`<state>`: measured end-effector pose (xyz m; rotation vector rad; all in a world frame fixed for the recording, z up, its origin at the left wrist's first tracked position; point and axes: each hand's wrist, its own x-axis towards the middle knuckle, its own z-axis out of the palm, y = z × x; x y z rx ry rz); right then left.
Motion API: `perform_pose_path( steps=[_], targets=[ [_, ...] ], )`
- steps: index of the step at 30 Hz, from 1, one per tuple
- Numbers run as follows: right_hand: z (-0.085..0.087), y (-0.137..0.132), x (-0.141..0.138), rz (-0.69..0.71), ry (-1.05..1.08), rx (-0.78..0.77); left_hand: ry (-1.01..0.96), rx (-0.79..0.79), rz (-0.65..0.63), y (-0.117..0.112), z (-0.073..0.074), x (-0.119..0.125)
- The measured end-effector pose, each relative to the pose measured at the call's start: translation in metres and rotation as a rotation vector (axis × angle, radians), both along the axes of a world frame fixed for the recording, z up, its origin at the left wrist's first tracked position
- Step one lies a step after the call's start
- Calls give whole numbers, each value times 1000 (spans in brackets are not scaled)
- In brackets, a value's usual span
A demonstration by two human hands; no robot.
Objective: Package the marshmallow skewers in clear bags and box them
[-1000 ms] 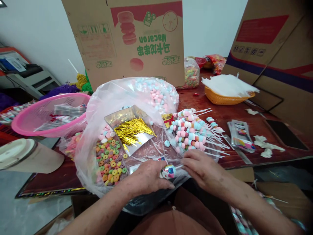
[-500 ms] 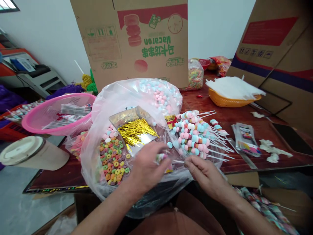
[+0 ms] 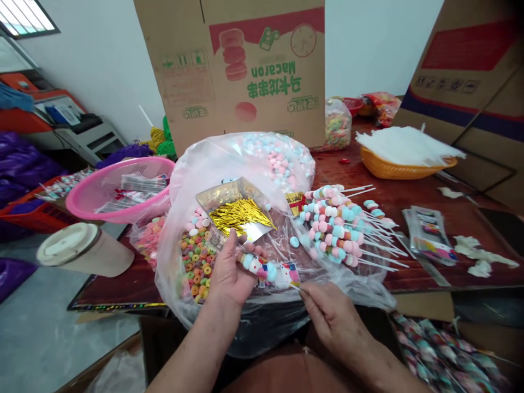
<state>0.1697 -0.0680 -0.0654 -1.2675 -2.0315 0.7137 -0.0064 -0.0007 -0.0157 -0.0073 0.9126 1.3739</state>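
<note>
So the left hand [image 3: 229,270] is curled around a candy skewer [image 3: 262,267], thumb and fingers closed on the marshmallow end, holding it roughly level just above the big clear plastic bag [image 3: 262,218]. The skewer already sits in a printed sleeve, and the right hand [image 3: 331,314] is pinching the end of that sleeve at the stick side, fingertips [image 3: 305,292] pressed together on it (can't tell if the stick itself is in the pinch or only the wrapper).

Right behind the left hand, lying on the bag, is an open packet of gold twist ties [image 3: 241,213]. To its left there's a heap of fruit-ring candies [image 3: 196,256], and further back pink and blue marshmallows [image 3: 278,158] inside the bag. Just right of the skewer is a pile of finished, unwrapped skewers [image 3: 339,226] with sticks fanning to the right.

Also on the red-brown table [image 3: 409,202]: a pink basket [image 3: 118,191] with flat sleeves, an orange basket [image 3: 405,166] with white sheets, a stack of printed sleeves [image 3: 429,234], and an upside-down Macaron carton [image 3: 245,71] at the back. A paper cup [image 3: 82,254] lies on its side at the left.
</note>
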Motion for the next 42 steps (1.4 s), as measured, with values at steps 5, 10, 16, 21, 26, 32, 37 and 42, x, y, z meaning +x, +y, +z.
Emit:
perform_pose_path(
  steps=[5,10,16,21,26,32,37,42],
  targets=[
    [-1,-7,-14,9,-58,71,-26,-17,-40,-9,-5,18],
    [1,-6,-36,-17,320,-321,36,1,-185,-29,-23,49],
    [-5,4,-27,-130,516,-544,156,119,-360,-37,-35,41],
    [-3,1,-26,-132,385,-397,154,80,-374,-30,-28,41],
    [-8,5,-39,-179,297,-201,357,98,-371,-37,-34,63],
    [-10,15,-34,-156,440,-179,919,322,-637,-55,-21,39],
    [10,25,-2,-7,445,-317,1856,717,-421,-45,21,-30],
    [33,29,16,203,300,-313,2232,807,-760,-16,23,-51]
  ],
)
